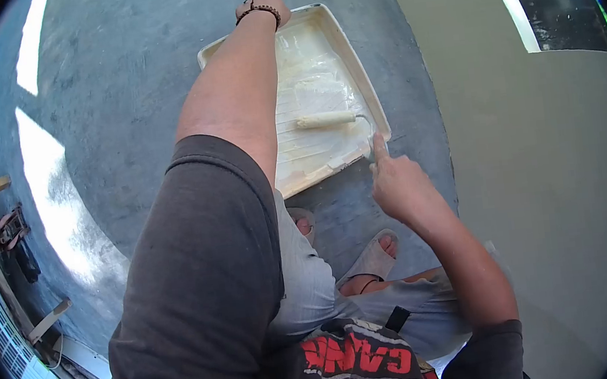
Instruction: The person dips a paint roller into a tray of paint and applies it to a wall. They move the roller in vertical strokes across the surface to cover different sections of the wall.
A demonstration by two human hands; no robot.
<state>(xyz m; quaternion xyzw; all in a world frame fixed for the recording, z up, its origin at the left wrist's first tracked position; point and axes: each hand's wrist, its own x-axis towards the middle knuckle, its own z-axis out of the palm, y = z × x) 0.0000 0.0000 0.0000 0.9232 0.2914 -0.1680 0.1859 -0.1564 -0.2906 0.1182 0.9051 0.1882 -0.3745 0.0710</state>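
Our paint tray (355, 65) lies on the floor, our left hand (264, 9) gripping its far rim at 12 o'clock. The 1 roller (326, 120) lies crosswise inside, at 11 o'clock from our nearer, loosely open right hand (399, 183).

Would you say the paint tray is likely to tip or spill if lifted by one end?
Probably. The tray is shallow and holds wet white paint, so tilting could spill it. The roller lying loose inside may roll. The left hand at the far rim suggests it is light; the wet rim could be slippery.
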